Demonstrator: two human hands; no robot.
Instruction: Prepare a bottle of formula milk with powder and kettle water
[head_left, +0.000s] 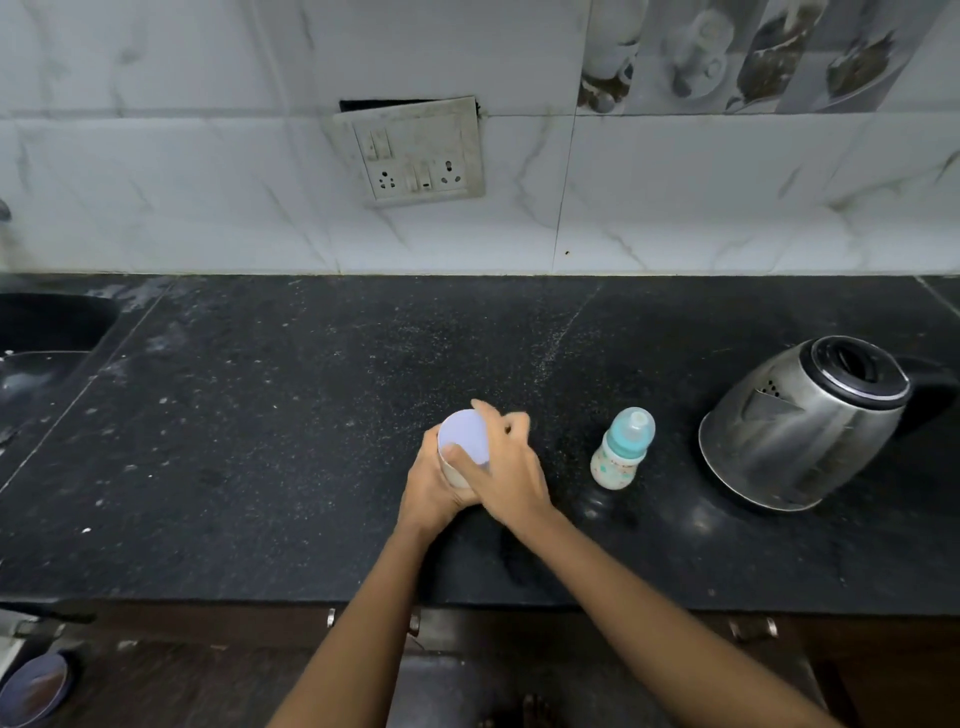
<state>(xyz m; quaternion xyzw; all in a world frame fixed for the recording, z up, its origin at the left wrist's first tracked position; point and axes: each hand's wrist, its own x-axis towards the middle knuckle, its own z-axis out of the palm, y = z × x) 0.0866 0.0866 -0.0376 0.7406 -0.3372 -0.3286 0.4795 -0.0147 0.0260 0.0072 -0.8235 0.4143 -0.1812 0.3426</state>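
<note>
Head view, left hand (431, 491), right hand (511, 480) grip container (464, 434), counter (234, 441) middle, bottle (623, 452) near

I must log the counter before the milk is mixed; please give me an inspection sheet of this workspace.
Surface: black stone counter, dusty, with white specks.
Job's things: powder tub with lid on; baby bottle upright, teat on; steel kettle at right.
Clutter: nothing seen.
Fingers: left hand grips the tub's body; right hand curls round the lid.
Cables: nothing seen.
Surroundings: sink at left; socket plate hanging loose on tiled wall; bowl low at left.
</note>
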